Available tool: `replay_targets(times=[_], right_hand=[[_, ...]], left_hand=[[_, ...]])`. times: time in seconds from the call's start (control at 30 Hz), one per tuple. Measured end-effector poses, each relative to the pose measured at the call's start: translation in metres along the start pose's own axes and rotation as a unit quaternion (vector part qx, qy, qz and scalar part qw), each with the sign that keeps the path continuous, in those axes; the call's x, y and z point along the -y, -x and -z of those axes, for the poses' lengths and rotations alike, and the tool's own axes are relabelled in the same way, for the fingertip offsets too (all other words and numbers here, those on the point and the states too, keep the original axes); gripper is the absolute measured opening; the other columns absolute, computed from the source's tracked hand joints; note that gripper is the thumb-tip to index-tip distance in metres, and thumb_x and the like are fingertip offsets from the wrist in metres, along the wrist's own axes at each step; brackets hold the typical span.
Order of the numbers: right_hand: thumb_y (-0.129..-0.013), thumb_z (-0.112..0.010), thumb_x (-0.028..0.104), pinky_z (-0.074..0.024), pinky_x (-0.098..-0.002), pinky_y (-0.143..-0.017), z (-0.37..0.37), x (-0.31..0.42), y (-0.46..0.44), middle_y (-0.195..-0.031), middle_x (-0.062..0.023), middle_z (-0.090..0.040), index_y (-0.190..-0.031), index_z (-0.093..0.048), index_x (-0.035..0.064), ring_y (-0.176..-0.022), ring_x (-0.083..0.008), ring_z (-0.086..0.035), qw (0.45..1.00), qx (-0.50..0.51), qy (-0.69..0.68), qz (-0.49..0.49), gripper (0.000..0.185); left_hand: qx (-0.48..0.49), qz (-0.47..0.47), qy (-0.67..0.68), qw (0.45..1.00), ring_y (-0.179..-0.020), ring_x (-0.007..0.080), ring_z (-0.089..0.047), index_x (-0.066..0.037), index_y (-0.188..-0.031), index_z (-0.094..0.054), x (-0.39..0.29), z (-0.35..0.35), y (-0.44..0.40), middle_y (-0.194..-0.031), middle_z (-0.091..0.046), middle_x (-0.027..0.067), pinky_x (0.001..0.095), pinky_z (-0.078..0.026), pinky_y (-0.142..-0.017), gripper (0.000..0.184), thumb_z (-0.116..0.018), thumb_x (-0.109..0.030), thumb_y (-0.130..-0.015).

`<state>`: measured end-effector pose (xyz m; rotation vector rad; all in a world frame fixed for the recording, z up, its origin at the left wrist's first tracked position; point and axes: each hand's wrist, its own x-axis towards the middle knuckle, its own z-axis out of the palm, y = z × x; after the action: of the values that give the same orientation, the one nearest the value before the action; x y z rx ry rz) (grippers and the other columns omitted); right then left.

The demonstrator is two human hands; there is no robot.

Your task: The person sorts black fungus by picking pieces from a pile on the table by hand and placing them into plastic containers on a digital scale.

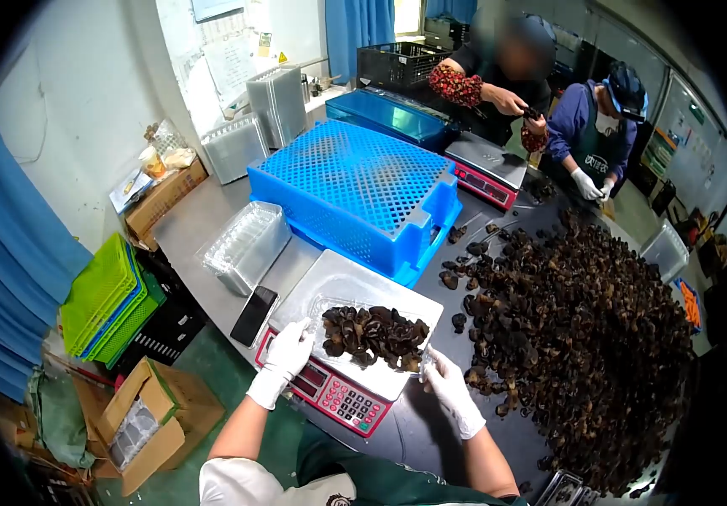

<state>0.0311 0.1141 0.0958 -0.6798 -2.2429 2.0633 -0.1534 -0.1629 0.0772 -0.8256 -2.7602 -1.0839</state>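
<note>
A clear plastic tray (323, 305) filled with dark wood ear mushrooms (374, 335) rests on the metal plate of a red-edged weighing scale (352, 402). My left hand (290, 350), in a white glove, grips the tray's left end. At its right end, my gloved right hand (450, 390) holds the near corner, with the fingertips partly hidden by the tray's edge. To the right spreads a large heap of loose wood ear mushrooms (578, 337).
Beyond the scale stands an upturned blue crate (351, 177). A stack of clear trays (248, 244) and a black phone (254, 316) lie to the left. Two people work across the table, near a second scale (486, 173). Green crates (102, 295) and an open carton (148, 422) are on the floor.
</note>
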Motion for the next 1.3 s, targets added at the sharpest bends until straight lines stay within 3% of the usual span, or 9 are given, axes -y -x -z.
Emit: replay_targets(times=[0.13,0.53,0.87,0.93,1.0,1.13,1.17,1.2,1.3], right_hand=[[-0.091,-0.046,0.006,-0.0432,-0.0199,-0.051,0.001,0.007,-0.014,-0.076,-0.0001,-0.057,-0.132,-0.047,-0.0005,-0.055,-0.0053,-0.05,0.998,-0.029,-0.031,0.056,0.042],[-0.091,-0.051,0.01,-0.0487,-0.0236,-0.054,0.049,0.073,-0.188,-0.081,-0.0068,-0.065,-0.128,-0.049,-0.0001,-0.059,-0.0121,-0.06,0.982,-0.046,-0.167,0.076,0.038],[-0.091,-0.058,0.014,-0.0501,-0.0248,-0.068,0.074,0.052,-0.12,-0.094,-0.0067,-0.068,-0.115,-0.059,0.0007,-0.079,-0.0137,-0.064,0.977,-0.033,-0.192,0.085,0.028],[-0.09,-0.06,0.014,-0.0492,-0.023,-0.068,0.088,0.03,-0.098,-0.089,-0.0054,-0.068,-0.11,-0.063,-0.0002,-0.078,-0.0112,-0.063,0.985,-0.046,-0.155,0.056,0.024],[-0.089,-0.061,0.013,-0.0486,-0.0225,-0.068,0.1,0.013,-0.062,-0.088,-0.0054,-0.068,-0.109,-0.064,-0.0008,-0.076,-0.0094,-0.062,0.994,-0.077,-0.077,0.007,0.024],[-0.088,-0.06,0.018,-0.0464,-0.0266,-0.075,0.124,-0.035,0.003,-0.102,-0.0105,-0.067,-0.121,-0.058,-0.0002,-0.085,-0.0154,-0.06,0.997,-0.073,-0.016,-0.035,0.038],[-0.086,-0.062,0.009,-0.0389,-0.0175,-0.057,0.12,-0.041,0.019,-0.079,0.0002,-0.067,-0.108,-0.067,0.0012,-0.062,-0.0044,-0.05,0.988,-0.128,-0.084,-0.002,0.024],[-0.086,-0.061,0.011,-0.0395,-0.0183,-0.058,0.122,-0.042,0.034,-0.082,-0.0015,-0.067,-0.111,-0.065,0.0015,-0.064,-0.0052,-0.051,0.984,-0.145,-0.101,-0.008,0.027],[-0.086,-0.061,0.011,-0.0378,-0.017,-0.057,0.127,-0.049,0.062,-0.081,-0.0006,-0.068,-0.111,-0.065,0.002,-0.063,-0.0042,-0.051,0.97,-0.202,-0.128,-0.04,0.027]], left_hand=[[0.028,0.181,0.35,0.919,-0.052,0.0098,-0.055,0.0,-0.115,-0.056,-0.002,-0.004,-0.015,-0.076,-0.06,0.0048,0.0249,-0.049,-0.05,0.027,-0.054,-0.004,-0.088],[-0.035,0.202,0.48,0.853,-0.054,0.0199,-0.062,0.001,-0.118,-0.055,0.004,-0.037,-0.203,-0.087,-0.061,0.01,0.0312,-0.054,-0.046,0.03,-0.056,-0.002,-0.088],[-0.178,0.155,0.673,0.701,-0.061,0.021,-0.06,0.002,-0.113,-0.057,0.036,-0.094,-0.325,-0.087,-0.058,0.0076,0.0311,-0.055,-0.055,0.025,-0.056,-0.002,-0.088],[-0.179,0.127,0.557,0.801,-0.076,0.0236,-0.058,0.0,-0.117,-0.057,0.03,-0.08,-0.314,-0.097,-0.06,0.0125,0.0359,-0.05,-0.071,0.031,-0.055,-0.001,-0.086],[-0.298,-0.057,0.104,0.947,-0.09,0.0279,-0.056,-0.002,-0.113,-0.061,0.016,-0.043,-0.281,-0.098,-0.059,0.014,0.0383,-0.047,-0.081,0.032,-0.061,-0.007,-0.081],[-0.244,0.042,-0.162,0.955,-0.104,0.0316,-0.053,-0.01,-0.105,-0.066,0.074,0.002,-0.251,-0.103,-0.061,0.0148,0.045,-0.043,-0.089,0.033,-0.059,-0.029,-0.079],[-0.185,0.131,-0.248,0.942,-0.107,0.0324,-0.053,-0.011,-0.108,-0.065,0.079,0.014,-0.241,-0.109,-0.06,0.0156,0.0455,-0.043,-0.09,0.039,-0.054,-0.038,-0.083],[-0.302,0.113,-0.317,0.892,-0.108,0.0332,-0.053,-0.012,-0.107,-0.065,0.103,0.009,-0.227,-0.114,-0.058,0.016,0.0463,-0.042,-0.092,0.041,-0.05,-0.043,-0.085],[-0.167,0.17,-0.228,0.944,-0.104,0.0329,-0.054,-0.01,-0.099,-0.066,0.15,0.03,-0.198,-0.106,-0.059,0.0163,0.0454,-0.042,-0.091,0.029,-0.055,-0.033,-0.085]])
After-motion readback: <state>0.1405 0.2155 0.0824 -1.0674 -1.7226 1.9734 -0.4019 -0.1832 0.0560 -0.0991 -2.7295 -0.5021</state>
